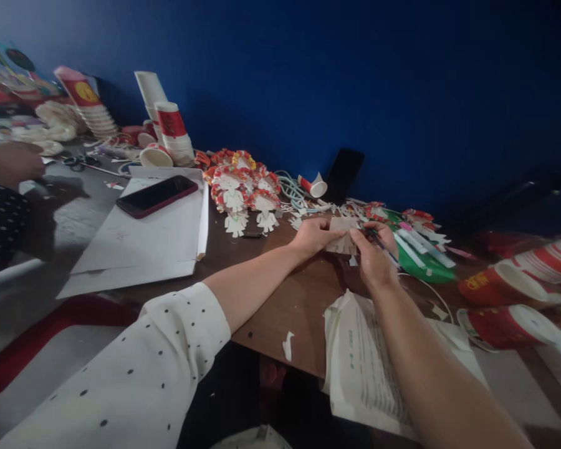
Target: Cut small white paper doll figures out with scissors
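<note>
My left hand [314,237] pinches a small whitish paper piece [342,224] at its left edge, just above the brown table. The lower part of the paper looks cut into a figure-like outline. On the right side of the paper, my right hand [376,254] is closed, with its thumb at the paper's edge. A thin dark pen-like thing [382,243] lies in that hand; its exact kind is hard to make out. To the left stand several white paper dolls [236,198] with red and yellow frilled heads. Small paper scraps lie under and around both hands.
A phone [158,196] lies on white sheets [135,243] at left. Stacked paper cups [174,134] stand behind. Markers [416,240] rest on a green thing [432,271]. A printed paper bag [355,355] is by my right forearm. Another person's hand [12,163] is far left.
</note>
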Demonstrator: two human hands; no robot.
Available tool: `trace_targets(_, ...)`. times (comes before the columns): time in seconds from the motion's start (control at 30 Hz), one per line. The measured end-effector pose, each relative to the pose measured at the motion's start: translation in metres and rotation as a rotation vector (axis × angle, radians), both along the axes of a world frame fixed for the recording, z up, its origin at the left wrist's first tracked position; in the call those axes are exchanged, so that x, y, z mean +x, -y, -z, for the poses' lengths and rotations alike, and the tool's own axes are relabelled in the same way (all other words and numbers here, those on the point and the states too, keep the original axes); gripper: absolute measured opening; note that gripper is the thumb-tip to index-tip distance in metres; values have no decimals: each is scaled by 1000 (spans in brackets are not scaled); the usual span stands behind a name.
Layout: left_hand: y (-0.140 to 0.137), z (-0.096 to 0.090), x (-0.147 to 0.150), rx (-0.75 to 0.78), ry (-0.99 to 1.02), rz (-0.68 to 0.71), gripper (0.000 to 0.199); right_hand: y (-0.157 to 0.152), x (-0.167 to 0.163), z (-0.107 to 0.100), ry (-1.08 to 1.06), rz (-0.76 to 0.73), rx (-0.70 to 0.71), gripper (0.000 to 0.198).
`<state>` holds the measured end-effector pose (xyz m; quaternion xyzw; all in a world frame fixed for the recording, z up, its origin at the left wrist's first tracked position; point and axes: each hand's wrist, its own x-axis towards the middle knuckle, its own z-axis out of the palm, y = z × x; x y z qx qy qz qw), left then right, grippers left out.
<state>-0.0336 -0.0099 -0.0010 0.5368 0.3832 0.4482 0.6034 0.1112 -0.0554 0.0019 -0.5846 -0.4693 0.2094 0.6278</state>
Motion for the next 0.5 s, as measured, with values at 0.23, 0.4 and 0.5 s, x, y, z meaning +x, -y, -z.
trace_targets(0.23, 1, -4, 0, -25, 11, 0, 14, -2, 1, 4, -15, -4, 13, 49)
trace_targets(0.4, 0, -1, 1, -21, 14, 0, 17, -3, 5, 9, 41, 0, 26, 48)
trace_targets(0.5, -1, 2, 2, -21, 40, 8, 19, -2, 6, 10, 45, 4, 31, 48)
